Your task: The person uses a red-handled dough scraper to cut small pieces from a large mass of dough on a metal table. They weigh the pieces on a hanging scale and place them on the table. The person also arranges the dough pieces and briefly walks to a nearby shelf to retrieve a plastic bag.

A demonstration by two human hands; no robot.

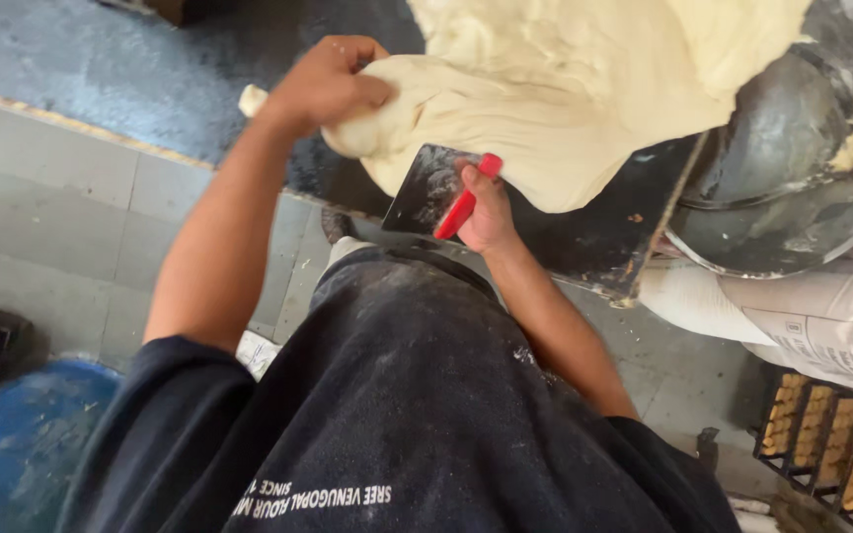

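Head view: a person's left hand [323, 84] grips a pulled-out lobe of a large pale dough mass [584, 89], fingers curled tight around it, on a dark worktable [594, 242]. The right hand [488, 212], fingers wrapped over a red handle, presses a metal scraper [425, 190] against the dough's near edge. The blade sits just beside the gripping hand; a slip could nick the fingers. A white printed sack [802, 316] lies at right, under a dented metal bowl [792, 168].

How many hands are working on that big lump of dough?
2. The left hand grips the dough's stretched edge; the right hand holds a red-handled scraper against it, just below.
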